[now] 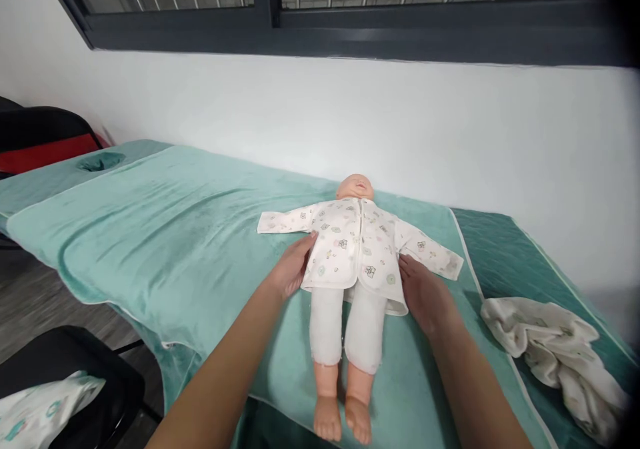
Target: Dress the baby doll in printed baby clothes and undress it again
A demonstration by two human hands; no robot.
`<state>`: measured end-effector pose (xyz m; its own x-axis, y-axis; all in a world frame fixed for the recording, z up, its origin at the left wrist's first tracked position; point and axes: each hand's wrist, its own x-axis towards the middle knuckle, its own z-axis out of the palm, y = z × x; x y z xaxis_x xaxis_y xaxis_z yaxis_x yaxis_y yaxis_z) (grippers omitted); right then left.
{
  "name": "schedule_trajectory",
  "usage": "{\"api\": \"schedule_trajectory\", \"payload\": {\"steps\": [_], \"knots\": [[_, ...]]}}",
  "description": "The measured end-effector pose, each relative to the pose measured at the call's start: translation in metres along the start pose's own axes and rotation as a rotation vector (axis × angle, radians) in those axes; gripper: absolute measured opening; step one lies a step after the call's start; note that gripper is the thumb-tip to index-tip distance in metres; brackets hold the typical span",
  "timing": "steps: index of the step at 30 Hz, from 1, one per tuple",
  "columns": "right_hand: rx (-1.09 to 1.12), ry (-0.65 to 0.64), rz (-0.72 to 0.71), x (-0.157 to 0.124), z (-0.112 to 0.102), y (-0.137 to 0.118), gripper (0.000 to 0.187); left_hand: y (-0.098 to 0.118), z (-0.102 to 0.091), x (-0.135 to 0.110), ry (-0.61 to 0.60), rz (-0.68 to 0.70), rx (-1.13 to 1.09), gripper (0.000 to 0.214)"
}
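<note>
A baby doll [327, 375] lies on its back, head toward the wall and bare feet toward me. It wears a white printed jacket [333, 252] with a front opening down the middle, its sleeves spread out sideways. White material covers the upper legs. My left hand [295, 264] rests against the jacket's left side below the sleeve, fingers stretched along it. On the opposite side, my right hand [425, 292] touches the jacket under the other sleeve, fingers extended. Some fingertips of both hands are partly hidden beside the cloth.
A green cover [165, 229] lies over the bed. At the right is a crumpled pale cloth [555, 349]. A black chair [95, 362] at lower left holds a white package [47, 409]. The wall [240, 105] and a dark window frame [350, 32] stand behind the bed.
</note>
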<state>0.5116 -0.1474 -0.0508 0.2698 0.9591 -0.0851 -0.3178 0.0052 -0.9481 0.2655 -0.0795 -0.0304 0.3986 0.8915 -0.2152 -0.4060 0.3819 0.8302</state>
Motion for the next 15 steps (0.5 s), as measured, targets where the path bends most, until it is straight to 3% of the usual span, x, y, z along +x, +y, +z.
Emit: {"api": "schedule_trajectory", "payload": {"steps": [4,8,15], "knots": [[0.027,-0.048,0.104,0.026,0.014,-0.003,0.038,-0.003,0.003,0.025,-0.032,-0.129,-0.135,0.049],[0.079,-0.080,0.116,0.039,0.018,0.002,0.042,-0.004,0.003,0.045,-0.047,-0.144,-0.193,0.047],[0.232,0.035,0.102,0.068,0.017,-0.003,0.039,-0.002,0.012,0.079,-0.104,-0.111,-0.226,0.046]]}}
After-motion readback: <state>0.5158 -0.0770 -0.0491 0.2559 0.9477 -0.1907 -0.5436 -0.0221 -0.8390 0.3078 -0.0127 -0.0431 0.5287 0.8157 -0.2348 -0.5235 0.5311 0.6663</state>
